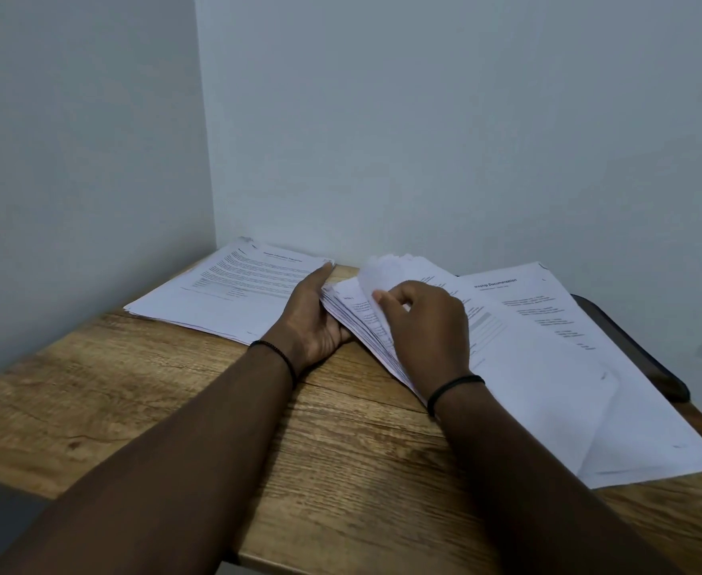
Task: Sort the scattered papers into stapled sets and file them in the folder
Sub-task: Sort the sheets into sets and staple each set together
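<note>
While leafing through the middle stack (357,321), risk of sheets sliding out of order or fanning further off the pile: cause, judged from the loose, stepped edges along the side held by the left hand (314,321). Left hand flat and spread against that edge, thumb side up, fingers straight, steadying rather than gripping. Right hand (426,325) curled over the stack's top, thumb and fingertips pinching a raised, curling sheet (376,273); possible crease or two sheets lifted as one if pinch is too deep. Stack lying between both hands on wooden table (341,450). Second pile (237,292) just beyond and left of left hand, printed face up, edges fairly square. Third spread (548,367) right of right hand, overlapping sheets headed with a title ending "Documentation", partly covering a dark flat object (648,367), perhaps the folder; cannot tell. No stapler in view.
</note>
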